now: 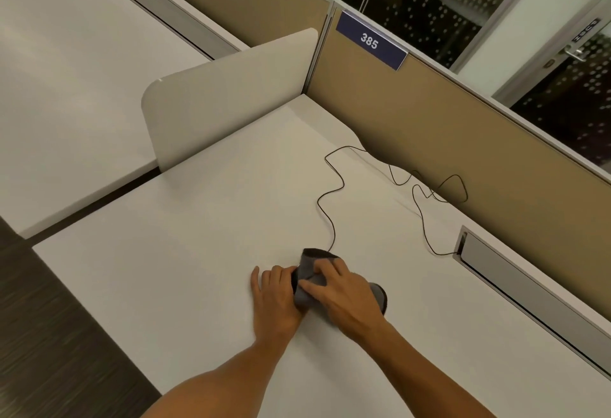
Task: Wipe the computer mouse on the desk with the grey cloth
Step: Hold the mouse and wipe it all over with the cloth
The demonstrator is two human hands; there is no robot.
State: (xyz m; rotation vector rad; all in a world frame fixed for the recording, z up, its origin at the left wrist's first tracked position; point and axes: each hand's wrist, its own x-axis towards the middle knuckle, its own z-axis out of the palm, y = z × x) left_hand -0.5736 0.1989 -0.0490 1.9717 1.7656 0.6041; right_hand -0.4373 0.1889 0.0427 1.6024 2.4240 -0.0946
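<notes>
Warm, even overhead light, soft shadows, wide-angle bending at edges, motion blur on the floor (49, 335).

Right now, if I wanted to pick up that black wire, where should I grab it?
Grab the black wire at the loose bend in the middle of the white desk, coming straight down from above. It lies flat and clear there. Nearer the grey cloth both hands are in the way, and the far end tangles against the tan partition.

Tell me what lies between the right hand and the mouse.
The grey cloth lies there: in the head view, the right hand presses on it, draped over the mouse, which is almost wholly hidden. The left hand steadies it alongside.
</notes>
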